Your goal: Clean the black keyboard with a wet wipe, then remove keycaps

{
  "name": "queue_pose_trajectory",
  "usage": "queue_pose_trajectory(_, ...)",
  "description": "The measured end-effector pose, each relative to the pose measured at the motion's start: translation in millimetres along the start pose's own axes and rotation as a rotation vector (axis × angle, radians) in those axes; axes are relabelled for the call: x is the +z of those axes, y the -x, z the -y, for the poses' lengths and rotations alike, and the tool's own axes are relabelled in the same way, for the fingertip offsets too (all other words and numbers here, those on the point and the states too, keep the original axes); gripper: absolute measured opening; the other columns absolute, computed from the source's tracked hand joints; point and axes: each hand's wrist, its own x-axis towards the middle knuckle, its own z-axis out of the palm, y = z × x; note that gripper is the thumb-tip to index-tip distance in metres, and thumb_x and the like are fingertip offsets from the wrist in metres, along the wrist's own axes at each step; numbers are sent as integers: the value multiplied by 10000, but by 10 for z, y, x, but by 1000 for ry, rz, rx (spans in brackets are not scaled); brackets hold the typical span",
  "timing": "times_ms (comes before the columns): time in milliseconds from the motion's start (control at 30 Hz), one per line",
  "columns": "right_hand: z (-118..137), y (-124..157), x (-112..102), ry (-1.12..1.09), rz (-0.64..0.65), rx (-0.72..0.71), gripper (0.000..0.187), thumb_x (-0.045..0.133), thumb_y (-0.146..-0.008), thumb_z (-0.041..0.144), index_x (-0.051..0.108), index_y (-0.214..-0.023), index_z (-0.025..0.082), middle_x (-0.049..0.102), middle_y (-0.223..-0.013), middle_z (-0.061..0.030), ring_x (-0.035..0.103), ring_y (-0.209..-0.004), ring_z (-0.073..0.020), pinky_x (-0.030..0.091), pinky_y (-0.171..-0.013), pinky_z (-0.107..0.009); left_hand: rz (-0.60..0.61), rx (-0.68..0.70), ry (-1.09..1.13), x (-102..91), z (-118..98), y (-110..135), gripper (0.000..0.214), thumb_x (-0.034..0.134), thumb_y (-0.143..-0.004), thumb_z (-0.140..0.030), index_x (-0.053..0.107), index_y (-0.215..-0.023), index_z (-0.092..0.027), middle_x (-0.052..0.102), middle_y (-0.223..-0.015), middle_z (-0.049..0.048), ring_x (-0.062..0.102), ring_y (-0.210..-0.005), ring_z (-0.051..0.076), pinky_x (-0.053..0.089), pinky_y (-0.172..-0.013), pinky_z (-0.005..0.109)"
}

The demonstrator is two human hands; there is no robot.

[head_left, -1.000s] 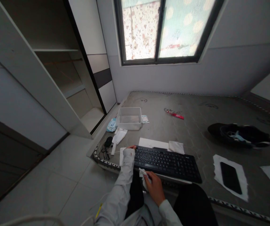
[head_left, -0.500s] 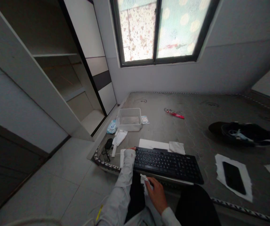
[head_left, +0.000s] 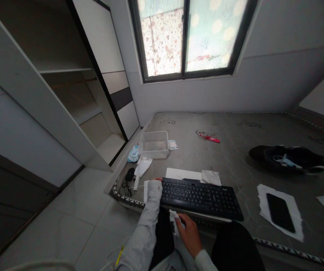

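Observation:
A black keyboard (head_left: pixel 201 197) lies along the near edge of the grey mattress. My left hand (head_left: pixel 158 179) is closed at its upper left corner, gripping that end; the sleeve and wrist hide most of the fingers. My right hand (head_left: pixel 188 231) is below the keyboard's front edge, over my lap, pinching a crumpled white tissue (head_left: pixel 174 218). The tissue is apart from the keys. Behind the keyboard lie a white sheet (head_left: pixel 179 173) and a folded white tissue (head_left: pixel 211 177).
Left of the keyboard are a black mouse (head_left: pixel 130 174) with its cable, a white packet (head_left: pixel 143 166), a blue packet (head_left: pixel 133 154) and a clear plastic box (head_left: pixel 154 145). Rightward are a phone (head_left: pixel 280 212) on white paper and a black cap (head_left: pixel 292 159). A red wrapper (head_left: pixel 209 137) lies farther back.
The view has shifted slightly. Both hands keep nearly the same positions, the left at the keyboard and the right with the tissue.

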Motion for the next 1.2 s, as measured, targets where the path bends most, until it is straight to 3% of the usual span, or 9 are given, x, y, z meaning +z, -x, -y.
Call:
queue_pose_trajectory(133,-5,5,-9,-10,30,3,343,501,-933,462,756,-1000,243,751,-1017,-81,699,-974,-255,530,-910,-346,-4,21,-57,8,52,-81,151,689,-776,-253,741,-745,-114,753,-797,158,661,-761,251,475,-742,333)
queue_pose_trajectory(367,-50,11,-19,6,16,4,330,520,-925,453,759,-993,235,751,-1024,-84,695,-985,-259,526,-905,-337,5,5,-32,23,174,-148,150,729,-727,-252,756,-752,-107,758,-754,129,659,-703,221,469,-679,301)
queue_pose_trajectory(633,-71,2,-55,18,26,14,418,490,-941,519,756,-1018,206,747,-1033,-96,688,-995,-259,517,-922,-346,-22,-45,143,124,381,-316,93,742,-666,-192,726,-715,-114,727,-681,65,632,-656,183,477,-642,275)
queue_pose_trajectory(767,-31,0,-74,24,11,0,422,496,-935,533,760,-1020,215,749,-1040,-93,693,-991,-258,524,-919,-340,-30,-137,257,95,557,-379,48,723,-726,-149,688,-719,-118,677,-633,4,618,-600,138,503,-634,271)
queue_pose_trajectory(867,4,-50,-110,31,-17,-33,379,504,-941,495,758,-1003,220,744,-1018,-93,693,-961,-252,530,-891,-335,-42,-210,334,11,708,-277,55,706,-759,-153,670,-743,-115,647,-604,-28,605,-549,120,511,-599,262)
queue_pose_trajectory(967,15,-196,-155,65,-43,-90,319,506,-951,432,748,-984,227,717,-978,-85,677,-919,-233,532,-854,-329,-51,-242,389,-101,857,-30,134,759,-702,-198,697,-766,-97,652,-580,-3,624,-547,140,498,-557,242)
queue_pose_trajectory(1067,33,-469,-168,133,-77,-162,271,506,-952,366,735,-973,222,680,-964,-79,651,-903,-219,528,-847,-334,-40,-277,410,-173,991,256,307,816,-655,-252,726,-896,-86,647,-548,1,610,-486,139,465,-479,225)
queue_pose_trajectory(1200,149,-976,-45,282,-92,-271,281,455,-966,253,719,-1048,203,650,-1013,-94,629,-948,-213,517,-888,-341,-14,-355,424,-150,1126,489,372,797,-702,-226,701,-1024,-68,673,-605,22,590,-419,119,438,-410,214)
